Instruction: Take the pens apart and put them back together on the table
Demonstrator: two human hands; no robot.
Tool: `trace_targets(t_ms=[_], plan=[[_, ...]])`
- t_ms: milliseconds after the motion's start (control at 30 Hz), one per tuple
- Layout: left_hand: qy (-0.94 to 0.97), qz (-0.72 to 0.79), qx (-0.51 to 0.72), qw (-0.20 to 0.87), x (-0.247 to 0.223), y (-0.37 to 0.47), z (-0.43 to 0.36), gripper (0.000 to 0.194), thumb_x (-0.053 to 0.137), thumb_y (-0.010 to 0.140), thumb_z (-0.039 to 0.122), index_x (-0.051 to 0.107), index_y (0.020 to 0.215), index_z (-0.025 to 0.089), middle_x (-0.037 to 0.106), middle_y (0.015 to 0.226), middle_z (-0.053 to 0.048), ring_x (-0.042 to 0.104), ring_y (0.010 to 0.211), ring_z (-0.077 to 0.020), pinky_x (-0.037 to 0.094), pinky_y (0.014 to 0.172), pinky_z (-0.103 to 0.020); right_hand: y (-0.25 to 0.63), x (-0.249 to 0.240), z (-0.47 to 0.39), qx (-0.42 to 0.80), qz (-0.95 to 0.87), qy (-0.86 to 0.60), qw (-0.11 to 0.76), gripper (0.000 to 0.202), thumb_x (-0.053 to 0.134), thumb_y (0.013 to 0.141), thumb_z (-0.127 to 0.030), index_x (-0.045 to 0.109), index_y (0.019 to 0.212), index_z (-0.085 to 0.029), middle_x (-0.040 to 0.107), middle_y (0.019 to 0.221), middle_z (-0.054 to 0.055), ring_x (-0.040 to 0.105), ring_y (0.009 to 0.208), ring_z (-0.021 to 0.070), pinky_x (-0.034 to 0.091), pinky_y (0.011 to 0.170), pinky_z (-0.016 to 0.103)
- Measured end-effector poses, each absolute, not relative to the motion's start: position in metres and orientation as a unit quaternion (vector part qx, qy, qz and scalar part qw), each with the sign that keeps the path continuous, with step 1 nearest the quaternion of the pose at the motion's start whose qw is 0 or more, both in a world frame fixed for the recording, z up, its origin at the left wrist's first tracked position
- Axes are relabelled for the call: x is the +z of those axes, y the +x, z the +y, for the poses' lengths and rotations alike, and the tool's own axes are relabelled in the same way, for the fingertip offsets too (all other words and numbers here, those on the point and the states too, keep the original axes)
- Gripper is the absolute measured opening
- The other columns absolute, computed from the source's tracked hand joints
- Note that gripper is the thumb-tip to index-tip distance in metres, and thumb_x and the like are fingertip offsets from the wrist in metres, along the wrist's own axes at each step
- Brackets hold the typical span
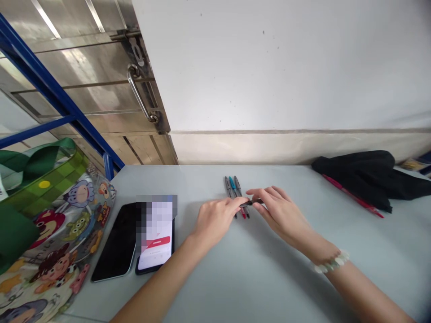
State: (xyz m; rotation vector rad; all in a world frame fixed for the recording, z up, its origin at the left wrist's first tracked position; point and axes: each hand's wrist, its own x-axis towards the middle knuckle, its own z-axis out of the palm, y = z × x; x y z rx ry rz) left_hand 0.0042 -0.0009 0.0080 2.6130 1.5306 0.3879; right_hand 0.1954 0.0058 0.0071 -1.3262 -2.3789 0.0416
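Note:
Both of my hands hold one dark pen sideways above the table. My left hand pinches its left end between thumb and fingers. The fingertips of my right hand close on its right end, and a bracelet of pale beads circles that wrist. Just under the held pen, several pens lie side by side on the table: a grey one on the left, a teal one in the middle and another grey one on the right. My fingers and the held pen cover part of them.
Two phones lie at the left, a dark one and one with a lit screen. Beyond them stands a cartoon-printed bag. Black cloth with a red edge rests at the right back. A white wall bounds the grey table.

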Motion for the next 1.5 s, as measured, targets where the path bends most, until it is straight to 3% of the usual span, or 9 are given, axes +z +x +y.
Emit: trace_targets(t_ms=[133, 233, 333, 533, 700, 1233, 1500], plan=[[0.86, 0.496, 0.114, 0.043, 0.007, 0.005, -0.002, 0.026, 0.039, 0.094, 0.026, 0.049, 0.116, 0.037, 0.068, 0.085, 0.006, 0.064, 0.074, -0.0136, 0.036, 0.054, -0.021, 0.198, 0.006, 0.007, 0.011, -0.857, -0.483, 0.18, 0.018, 0.036, 0.094, -0.022, 0.054, 0.096, -0.024, 0.065, 0.086, 0.001, 0.059, 0.085, 0.0174, 0.032, 0.097, 0.046], [0.852, 0.51, 0.106, 0.055, 0.009, 0.005, -0.002, 0.024, 0.042, 0.093, 0.025, 0.05, 0.113, 0.035, 0.068, 0.084, 0.006, 0.063, 0.071, -0.0135, 0.036, 0.054, -0.02, 0.196, 0.007, 0.006, 0.013, -0.852, -0.483, 0.203, 0.007, 0.045, 0.089, -0.02, 0.052, 0.09, -0.022, 0.064, 0.084, 0.002, 0.058, 0.08, 0.0175, 0.042, 0.084, 0.038], [0.848, 0.508, 0.129, 0.077, 0.013, 0.004, -0.002, 0.024, 0.04, 0.093, 0.024, 0.049, 0.113, 0.033, 0.067, 0.089, 0.005, 0.063, 0.077, -0.0138, 0.039, 0.058, -0.02, 0.194, 0.008, 0.006, -0.004, -0.861, -0.458, 0.222, 0.008, 0.048, 0.087, -0.017, 0.05, 0.092, -0.022, 0.062, 0.089, 0.003, 0.055, 0.083, 0.0187, 0.042, 0.074, 0.033], [0.84, 0.491, 0.185, 0.136, 0.014, 0.005, -0.006, 0.022, 0.035, 0.094, 0.021, 0.05, 0.109, 0.028, 0.066, 0.101, 0.003, 0.061, 0.091, -0.0149, 0.042, 0.07, -0.024, 0.191, 0.009, 0.005, -0.062, -0.855, -0.443, 0.263, 0.015, 0.044, 0.084, -0.008, 0.049, 0.082, -0.022, 0.057, 0.079, 0.002, 0.052, 0.077, 0.018, 0.037, 0.08, 0.034], [0.831, 0.501, 0.179, 0.165, 0.013, 0.009, -0.009, 0.016, 0.04, 0.093, 0.034, 0.051, 0.101, 0.026, 0.069, 0.086, 0.005, 0.064, 0.076, -0.0153, 0.038, 0.058, -0.023, 0.186, 0.008, 0.001, -0.079, -0.862, -0.42, 0.274, 0.018, 0.043, 0.084, -0.005, 0.049, 0.079, -0.021, 0.058, 0.077, 0.0, 0.052, 0.074, 0.0154, 0.035, 0.082, 0.032], [0.792, 0.521, 0.227, 0.222, 0.013, 0.007, -0.004, 0.017, 0.042, 0.09, 0.031, 0.058, 0.093, 0.028, 0.068, 0.078, 0.008, 0.06, 0.067, -0.0102, 0.036, 0.058, -0.021, 0.196, 0.015, 0.006, -0.139, -0.795, -0.488, 0.333, 0.019, 0.044, 0.077, -0.005, 0.047, 0.079, -0.024, 0.062, 0.076, 0.0, 0.055, 0.083, 0.0198, 0.028, 0.093, 0.042], [0.779, 0.542, 0.224, 0.221, 0.013, 0.005, -0.002, 0.018, 0.041, 0.09, 0.034, 0.057, 0.094, 0.027, 0.066, 0.072, 0.007, 0.059, 0.062, -0.0105, 0.036, 0.056, -0.02, 0.22, 0.022, 0.016, -0.08, -0.749, -0.55, 0.361, 0.013, 0.046, 0.076, -0.013, 0.045, 0.083, -0.023, 0.058, 0.079, 0.001, 0.054, 0.083, 0.0205, 0.022, 0.099, 0.05]])
